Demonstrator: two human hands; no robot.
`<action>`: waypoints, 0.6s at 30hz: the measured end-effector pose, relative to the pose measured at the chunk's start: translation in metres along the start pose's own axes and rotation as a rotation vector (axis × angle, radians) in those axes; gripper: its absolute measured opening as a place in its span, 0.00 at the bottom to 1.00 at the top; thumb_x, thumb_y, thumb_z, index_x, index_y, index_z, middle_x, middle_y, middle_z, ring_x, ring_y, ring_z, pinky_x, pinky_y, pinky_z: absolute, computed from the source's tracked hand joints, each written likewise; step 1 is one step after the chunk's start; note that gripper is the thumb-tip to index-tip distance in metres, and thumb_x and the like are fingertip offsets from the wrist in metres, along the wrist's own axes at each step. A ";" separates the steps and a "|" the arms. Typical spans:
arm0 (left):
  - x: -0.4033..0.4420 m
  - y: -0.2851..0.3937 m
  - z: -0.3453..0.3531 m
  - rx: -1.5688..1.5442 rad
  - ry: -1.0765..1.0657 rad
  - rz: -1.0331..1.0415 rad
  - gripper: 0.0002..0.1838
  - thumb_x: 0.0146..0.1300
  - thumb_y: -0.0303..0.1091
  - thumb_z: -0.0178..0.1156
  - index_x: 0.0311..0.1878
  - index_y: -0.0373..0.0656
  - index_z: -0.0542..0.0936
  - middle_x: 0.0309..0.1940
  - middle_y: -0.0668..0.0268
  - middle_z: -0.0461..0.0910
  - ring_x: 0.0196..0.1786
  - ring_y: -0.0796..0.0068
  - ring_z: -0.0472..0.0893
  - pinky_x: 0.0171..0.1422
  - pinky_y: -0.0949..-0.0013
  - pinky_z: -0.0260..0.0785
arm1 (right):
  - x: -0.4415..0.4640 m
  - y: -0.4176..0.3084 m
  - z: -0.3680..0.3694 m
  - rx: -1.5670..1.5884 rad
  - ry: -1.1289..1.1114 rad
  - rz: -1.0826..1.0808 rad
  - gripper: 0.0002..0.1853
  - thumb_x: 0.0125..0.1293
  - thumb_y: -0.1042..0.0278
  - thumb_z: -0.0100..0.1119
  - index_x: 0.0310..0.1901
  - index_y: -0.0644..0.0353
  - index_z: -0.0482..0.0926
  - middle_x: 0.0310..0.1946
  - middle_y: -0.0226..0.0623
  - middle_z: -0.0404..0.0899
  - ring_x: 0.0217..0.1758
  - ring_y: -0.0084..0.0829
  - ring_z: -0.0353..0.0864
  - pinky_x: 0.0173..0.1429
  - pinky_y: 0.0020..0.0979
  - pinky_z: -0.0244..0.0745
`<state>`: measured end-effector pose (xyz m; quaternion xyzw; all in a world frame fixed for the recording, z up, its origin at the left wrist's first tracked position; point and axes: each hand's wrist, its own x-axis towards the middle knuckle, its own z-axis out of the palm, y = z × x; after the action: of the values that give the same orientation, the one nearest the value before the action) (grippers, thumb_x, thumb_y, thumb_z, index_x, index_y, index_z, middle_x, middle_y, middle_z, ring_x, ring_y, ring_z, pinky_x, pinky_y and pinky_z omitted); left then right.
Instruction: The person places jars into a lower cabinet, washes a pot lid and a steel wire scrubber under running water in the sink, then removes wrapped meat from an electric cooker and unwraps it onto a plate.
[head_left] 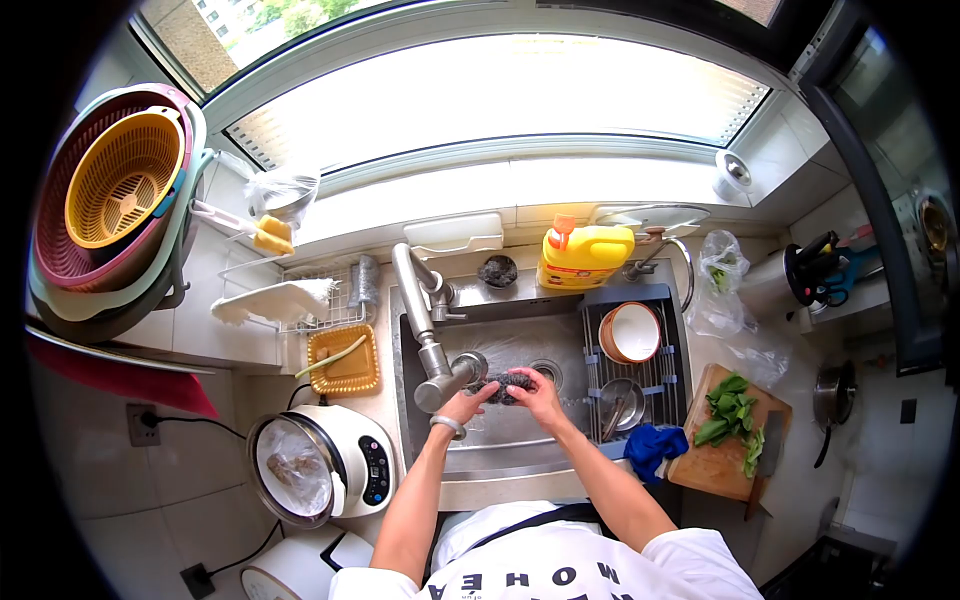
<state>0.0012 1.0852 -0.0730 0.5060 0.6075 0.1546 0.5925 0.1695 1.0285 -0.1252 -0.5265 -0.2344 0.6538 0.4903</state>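
Observation:
My left hand (464,406) and my right hand (541,398) meet over the steel sink (470,335). Between their fingertips is a dark grey, wiry scouring pad (511,389), which looks like steel wool. Both hands are closed on it, one at each end. Right above my left hand hangs the grey tap head (450,380), hiding part of the fingers. I cannot make out whether water runs from it. Behind my right hand lies the round drain (545,375).
A rack (655,372) in the sink's right side bears a bowl (632,332) and a metal ladle-like utensil (622,402). A yellow detergent jug (585,256) stands behind. Right are a blue cloth (655,452), cutting board (705,468), greens (728,412) and knife (768,450); left, a cooker (350,460).

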 end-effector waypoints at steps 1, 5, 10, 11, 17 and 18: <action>0.010 -0.010 0.001 0.000 -0.002 0.003 0.22 0.61 0.41 0.64 0.51 0.33 0.74 0.44 0.59 0.78 0.44 0.71 0.81 0.34 0.71 0.80 | -0.002 0.002 -0.002 -0.078 0.008 -0.123 0.16 0.59 0.78 0.62 0.50 0.62 0.76 0.42 0.34 0.79 0.45 0.25 0.79 0.46 0.29 0.79; 0.044 -0.059 0.009 -0.344 -0.100 -0.084 0.19 0.63 0.34 0.60 0.54 0.35 0.71 0.47 0.57 0.76 0.45 0.65 0.81 0.40 0.67 0.80 | -0.002 0.006 -0.018 -0.190 0.141 -0.338 0.15 0.55 0.82 0.63 0.45 0.63 0.78 0.40 0.33 0.80 0.44 0.24 0.79 0.50 0.25 0.76; 0.041 -0.051 0.022 -0.798 -0.161 -0.200 0.19 0.66 0.26 0.54 0.59 0.41 0.67 0.51 0.57 0.74 0.50 0.60 0.79 0.52 0.57 0.78 | -0.007 0.006 -0.007 -0.206 0.145 -0.462 0.12 0.52 0.88 0.54 0.38 0.64 0.80 0.43 0.38 0.83 0.49 0.27 0.80 0.55 0.28 0.74; 0.033 -0.042 0.022 -0.844 -0.227 -0.200 0.20 0.66 0.25 0.53 0.61 0.42 0.66 0.52 0.58 0.74 0.51 0.60 0.78 0.54 0.55 0.77 | -0.010 0.004 -0.005 -0.206 0.144 -0.462 0.12 0.52 0.88 0.54 0.38 0.64 0.80 0.43 0.38 0.83 0.49 0.27 0.80 0.55 0.28 0.74; 0.044 -0.074 0.011 -0.896 -0.333 -0.096 0.23 0.64 0.21 0.53 0.62 0.48 0.64 0.52 0.61 0.74 0.54 0.65 0.77 0.58 0.54 0.73 | -0.011 -0.010 -0.015 -0.557 0.003 -0.569 0.21 0.45 0.88 0.44 0.39 0.61 0.82 0.44 0.40 0.82 0.50 0.38 0.80 0.58 0.32 0.71; 0.044 -0.077 0.009 -0.916 -0.368 -0.084 0.23 0.64 0.20 0.53 0.61 0.48 0.65 0.52 0.62 0.74 0.54 0.66 0.77 0.59 0.54 0.72 | -0.006 -0.016 -0.016 -0.558 0.005 -0.568 0.21 0.45 0.88 0.44 0.39 0.61 0.82 0.44 0.40 0.82 0.50 0.38 0.80 0.58 0.32 0.71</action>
<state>-0.0148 1.0830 -0.1610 0.1875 0.3823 0.2898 0.8571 0.1901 1.0261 -0.1147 -0.5554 -0.5381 0.4023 0.4901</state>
